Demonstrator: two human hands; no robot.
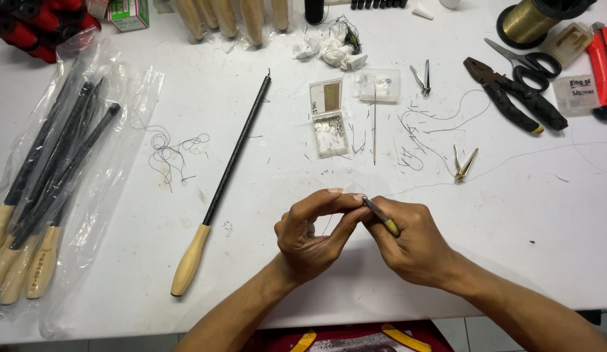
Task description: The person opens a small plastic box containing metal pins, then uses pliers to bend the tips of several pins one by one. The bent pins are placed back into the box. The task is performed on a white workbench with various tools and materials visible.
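Both hands meet in the lower middle of the frame, just over the white table [264,274]. The right hand [414,244] is clenched around a small tweezer-like tool [380,216] with a yellowish grip, its metal tip poking up and left toward the other hand. The left hand [313,231] has thumb and forefinger pinched together right at that tip, so it's gripping something tiny there, too small to make out. A thin thread [512,160] runs off from the pinch point toward the right edge.

Left of the hands, well apart, a long black rod with a wooden handle [228,173] lies diagonally. Above the hands sits a small open clear box of tiny metal bits [329,133], with a second pair of brass tweezers [465,164] up and right. Black pliers [515,98] and scissors [528,65] sit upper right, and a plastic bag of more rods [52,189] along the left edge
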